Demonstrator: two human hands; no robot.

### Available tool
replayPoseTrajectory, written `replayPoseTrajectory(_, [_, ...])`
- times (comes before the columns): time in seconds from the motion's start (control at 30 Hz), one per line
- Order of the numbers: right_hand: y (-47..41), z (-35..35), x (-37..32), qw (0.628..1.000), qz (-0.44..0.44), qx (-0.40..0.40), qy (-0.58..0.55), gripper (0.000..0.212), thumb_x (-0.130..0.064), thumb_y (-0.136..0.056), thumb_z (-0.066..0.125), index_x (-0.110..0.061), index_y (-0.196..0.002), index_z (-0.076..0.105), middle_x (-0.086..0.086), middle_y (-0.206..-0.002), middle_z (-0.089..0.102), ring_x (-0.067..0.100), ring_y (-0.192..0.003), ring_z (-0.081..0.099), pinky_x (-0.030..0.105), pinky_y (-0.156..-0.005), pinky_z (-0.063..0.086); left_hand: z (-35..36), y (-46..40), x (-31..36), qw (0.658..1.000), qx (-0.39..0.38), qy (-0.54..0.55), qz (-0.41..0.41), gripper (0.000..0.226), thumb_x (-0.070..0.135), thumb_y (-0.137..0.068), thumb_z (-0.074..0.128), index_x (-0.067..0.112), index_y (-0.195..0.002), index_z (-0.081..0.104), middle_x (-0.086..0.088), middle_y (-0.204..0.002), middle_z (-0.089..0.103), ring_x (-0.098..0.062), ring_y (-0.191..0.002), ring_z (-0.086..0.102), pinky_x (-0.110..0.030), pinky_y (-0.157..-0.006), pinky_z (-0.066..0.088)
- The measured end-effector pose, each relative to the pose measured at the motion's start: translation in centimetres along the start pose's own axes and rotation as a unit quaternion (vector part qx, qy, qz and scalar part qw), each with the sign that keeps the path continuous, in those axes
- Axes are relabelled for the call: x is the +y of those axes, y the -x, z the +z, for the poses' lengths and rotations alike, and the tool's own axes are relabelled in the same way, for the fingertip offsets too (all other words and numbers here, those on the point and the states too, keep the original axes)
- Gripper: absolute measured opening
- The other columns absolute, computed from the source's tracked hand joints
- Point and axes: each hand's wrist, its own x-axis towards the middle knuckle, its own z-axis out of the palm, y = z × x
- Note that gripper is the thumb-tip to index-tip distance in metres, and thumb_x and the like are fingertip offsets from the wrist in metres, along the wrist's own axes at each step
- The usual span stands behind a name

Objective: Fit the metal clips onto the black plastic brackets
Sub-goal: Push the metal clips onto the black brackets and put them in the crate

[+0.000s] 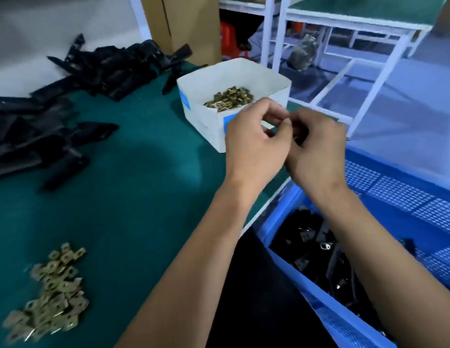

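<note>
My left hand [254, 144] and my right hand [319, 146] meet in front of a white box [209, 119] that holds brass-coloured metal clips [230, 97]. Both hands pinch something small between their fingertips; a dark piece, seemingly a black bracket [300, 133], shows in the right hand's fingers. Whether a clip is held is hidden. A loose pile of metal clips [49, 295] lies on the green table near left. Black plastic brackets [38, 136] are heaped at the far left.
A blue plastic crate [395, 197] at the right, off the table's edge, holds black brackets [317, 247], some with clips. A cardboard box [183, 23] stands behind the table. White shelving frames [344, 23] fill the back right.
</note>
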Motion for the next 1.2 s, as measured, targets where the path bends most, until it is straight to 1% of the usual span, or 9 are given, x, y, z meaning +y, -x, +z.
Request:
replayPoseTrajectory(0.2, [3.1,11.2,-11.6,0.970,-0.096,-0.213,-0.060,0.013,-0.013,-0.089,0.053,-0.016,-0.077,0.053,0.008,-0.071,0.063,0.034,-0.067,0.057,0.040,-0.059,0.040,-15.3,2.0,-3.7,0.974,0.175,-0.137,-0.049,0.011,0.013,-0.087,0.070,0.018,-0.077,0.066,0.013,-0.073,0.066,-0.002,-0.073,0.062,-0.023,-0.072,0.050])
replayPoseTrajectory(0.43, [9.8,20.4,-25.0,0.871,-0.254,-0.411,-0.090,0.016,-0.016,-0.088,0.061,-0.024,-0.078,0.050,0.005,-0.078,0.064,0.036,-0.073,0.063,0.045,-0.062,0.053,-32.9,9.7,-7.8,0.875,0.365,-0.297,-0.111,0.021,0.024,-0.098,0.062,0.016,-0.079,0.066,0.012,-0.073,0.065,-0.009,-0.071,0.060,-0.025,-0.069,0.045])
replayPoseTrajectory(0.53, [12.2,24.5,-29.2,0.813,-0.336,-0.473,-0.047,0.034,-0.017,-0.087,0.069,-0.021,-0.120,0.063,0.004,-0.105,0.060,0.032,-0.104,0.062,0.040,-0.080,0.053,-38.0,12.2,-9.2,0.805,0.469,-0.320,-0.174,0.022,0.022,-0.099,0.062,0.008,-0.085,0.070,0.001,-0.078,0.067,-0.017,-0.075,0.057,-0.029,-0.073,0.039])
replayPoseTrajectory(0.6, [13.3,27.3,-31.3,0.789,-0.357,-0.500,-0.016,0.067,-0.022,-0.089,0.071,-0.030,-0.151,0.044,0.009,-0.129,0.049,0.032,-0.123,0.049,0.042,-0.091,0.050,-40.3,12.8,-9.6,0.753,0.563,-0.280,-0.194,0.023,0.019,-0.098,0.061,0.006,-0.081,0.067,0.002,-0.072,0.062,-0.011,-0.071,0.050,-0.025,-0.072,0.035])
replayPoseTrajectory(0.7, [14.4,31.2,-33.7,0.787,-0.352,-0.506,0.027,0.076,-0.042,-0.097,0.065,-0.051,-0.158,0.021,0.013,-0.145,0.033,0.035,-0.136,0.032,0.042,-0.093,0.046,-41.8,12.5,-9.7,0.709,0.650,-0.190,-0.197,0.021,0.017,-0.098,0.059,0.009,-0.078,0.062,0.001,-0.070,0.059,-0.013,-0.068,0.049,-0.024,-0.070,0.039])
replayPoseTrajectory(0.83, [14.6,35.1,-36.3,0.779,-0.339,-0.511,0.129,0.063,-0.070,-0.097,0.046,-0.056,-0.155,0.025,0.016,-0.148,0.032,0.039,-0.135,0.031,0.040,-0.079,0.037,-42.1,12.3,-9.9,0.701,0.668,-0.146,-0.202,0.024,0.017,-0.098,0.059,0.009,-0.075,0.059,0.004,-0.066,0.058,-0.002,-0.059,0.052,-0.012,-0.061,0.038])
replayPoseTrajectory(1.0, [13.6,36.0,-37.9,0.790,-0.303,-0.516,0.130,0.045,-0.069,-0.094,0.054,-0.027,-0.109,0.053,0.011,-0.123,0.033,0.031,-0.090,0.050,0.036,-0.064,0.037,-42.7,12.2,-10.2,0.705,0.659,-0.138,-0.225,0.024,0.019,-0.098,0.059,0.007,-0.078,0.065,0.005,-0.069,0.059,-0.005,-0.066,0.054,-0.013,-0.063,0.040])
replayPoseTrajectory(1.1, [13.3,35.6,-37.9,0.798,-0.284,-0.515,0.130,0.033,-0.049,-0.100,0.061,-0.018,-0.105,0.052,0.010,-0.115,0.045,0.025,-0.071,0.047,0.032,-0.054,0.034,-43.1,12.4,-10.5,0.718,0.631,-0.151,-0.253,0.025,0.021,-0.097,0.059,0.008,-0.077,0.064,0.003,-0.072,0.062,-0.014,-0.070,0.056,-0.026,-0.070,0.044])
replayPoseTrajectory(1.2, [13.4,34.6,-37.1,0.809,-0.246,-0.530,0.063,0.036,-0.026,-0.096,0.068,-0.005,-0.122,0.053,0.012,-0.109,0.060,0.026,-0.082,0.050,0.035,-0.064,0.039,-43.5,12.6,-10.6,0.738,0.591,-0.155,-0.288,0.024,0.023,-0.096,0.058,0.017,-0.073,0.059,0.007,-0.073,0.062,-0.010,-0.068,0.057,-0.028,-0.070,0.046])
